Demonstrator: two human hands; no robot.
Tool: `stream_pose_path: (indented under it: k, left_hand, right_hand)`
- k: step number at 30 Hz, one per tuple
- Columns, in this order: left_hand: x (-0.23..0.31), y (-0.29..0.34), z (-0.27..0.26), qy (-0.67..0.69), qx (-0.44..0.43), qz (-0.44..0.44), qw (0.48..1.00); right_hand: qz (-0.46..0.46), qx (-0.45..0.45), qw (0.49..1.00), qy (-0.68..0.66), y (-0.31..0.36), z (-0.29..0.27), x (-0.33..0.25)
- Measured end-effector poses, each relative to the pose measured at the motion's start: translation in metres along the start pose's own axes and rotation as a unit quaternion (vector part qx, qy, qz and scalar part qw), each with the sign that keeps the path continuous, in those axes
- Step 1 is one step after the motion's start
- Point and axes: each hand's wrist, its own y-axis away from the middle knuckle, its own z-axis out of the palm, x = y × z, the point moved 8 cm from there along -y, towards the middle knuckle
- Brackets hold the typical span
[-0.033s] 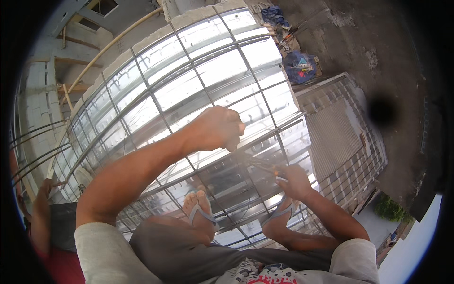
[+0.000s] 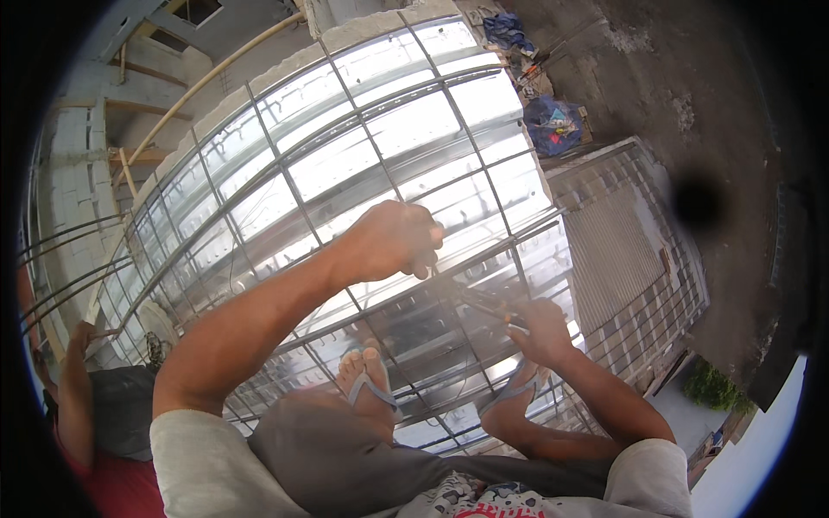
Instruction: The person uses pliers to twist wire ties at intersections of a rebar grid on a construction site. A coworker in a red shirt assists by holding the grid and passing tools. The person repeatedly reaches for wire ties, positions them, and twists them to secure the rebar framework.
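Observation:
My left hand [image 2: 399, 242] is closed, held above the rebar mesh [image 2: 479, 155], its fingertips pinched together. Whatever is between those fingers is too small and blurred to name. Lower and to the right, my right hand [image 2: 542, 332] is wrapped round the handles of dark metal pincers [image 2: 484, 302]. The jaws of the pincers point up and left, toward the space beneath my left hand, and blur there. Under the bars lies shiny ribbed metal decking [image 2: 406, 129]. My feet in grey flip-flops [image 2: 367, 393] rest on the mesh and decking.
At the left edge another person's arm [image 2: 78, 380] reaches to the bars. Long bent rods [image 2: 73, 229] stick out at the left. Beyond the decking's right edge, a lower tiled roof [image 2: 604, 242] drops away. A blue plastic bag [image 2: 553, 121] lies past the far right edge.
The view has shifted slightly, so the mesh sits a little further right and lower. My left forearm has moved slightly right in view; both hands keep nearly the same pose.

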Motion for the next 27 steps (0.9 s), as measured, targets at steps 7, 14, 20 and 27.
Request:
stream_pose_path:
  k: [7, 14, 20, 27]
  left_hand:
    - [-0.145, 0.057, 0.046, 0.417, 0.168, -0.031, 0.893]
    - [-0.177, 0.096, 0.074, 0.373, 0.103, -0.065, 0.92]
    - [-0.196, 0.114, 0.025, 0.136, 0.311, -0.165, 0.926]
    - [-0.224, 0.127, 0.006, 0.064, 0.357, -0.175, 0.915]
  right_hand:
    - [0.067, -0.103, 0.817, -0.563, -0.034, 0.02, -0.105]
    - [0.16, -0.3, 0.789, -0.512, -0.015, 0.056, -0.145]
    - [0.096, -0.032, 0.935, -0.34, -0.03, 0.063, -0.131]
    - [0.056, -0.081, 0.971, -0.22, -0.02, 0.081, -0.136]
